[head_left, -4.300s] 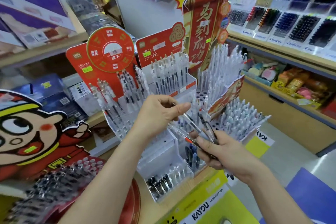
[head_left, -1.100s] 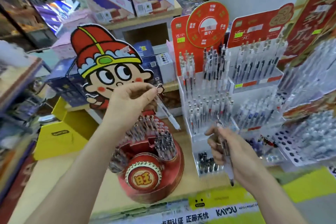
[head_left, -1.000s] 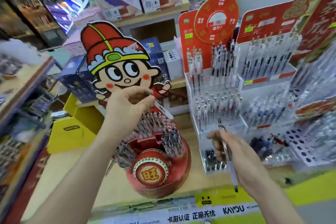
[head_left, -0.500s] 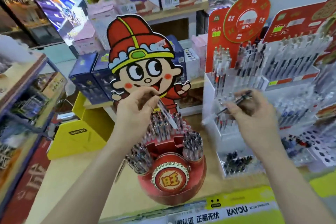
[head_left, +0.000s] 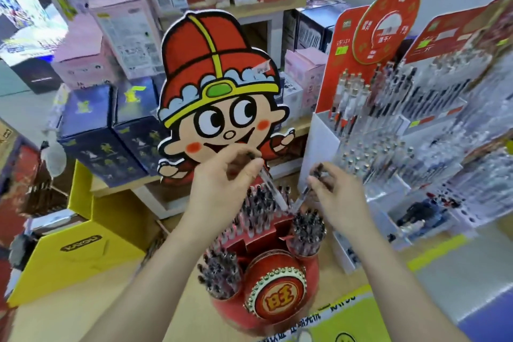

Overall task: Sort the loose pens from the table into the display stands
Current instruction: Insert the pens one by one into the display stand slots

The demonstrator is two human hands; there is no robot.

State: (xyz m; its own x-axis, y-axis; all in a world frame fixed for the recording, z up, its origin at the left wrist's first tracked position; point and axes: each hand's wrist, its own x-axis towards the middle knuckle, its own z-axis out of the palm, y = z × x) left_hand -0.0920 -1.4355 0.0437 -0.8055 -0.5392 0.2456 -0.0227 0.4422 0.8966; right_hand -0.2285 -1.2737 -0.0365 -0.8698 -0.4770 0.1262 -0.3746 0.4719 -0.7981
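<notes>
since half a second ago the right hand (head_left: pixel 341 197) is coming down and across from the white tiered stand (head_left: pixel 319 147) toward the red round stand (head_left: pixel 279 298), and its pen, which was lying nearly level, is now pointing tip-down. the left hand (head_left: pixel 222 183) is staying much where it was, in front of the cartoon cut-out (head_left: pixel 219 108).

the left thumb and fingertips are pinching the upper end of a clear pen (head_left: pixel 270 186). the right hand is pinching a dark-topped pen (head_left: pixel 304 193) near its upper end in the same way. both pens are slanting downward and inward, their tips nearly meeting just above the right-hand cup (head_left: pixel 308 226) of the red stand, which is already looking packed with pens. whether the tips are touching, i cannot tell; motion blur is smearing them.

these pens are looking light, thin and stiff, with smooth plastic barrels that are likely slippery, so a pinch near the top is giving little control of the tip. taking hold lower, round the grip section, is probably going to steady each one while threading it into a gap. pushing hard into the crowded cup is risking knocking its neighbours askew.
</notes>
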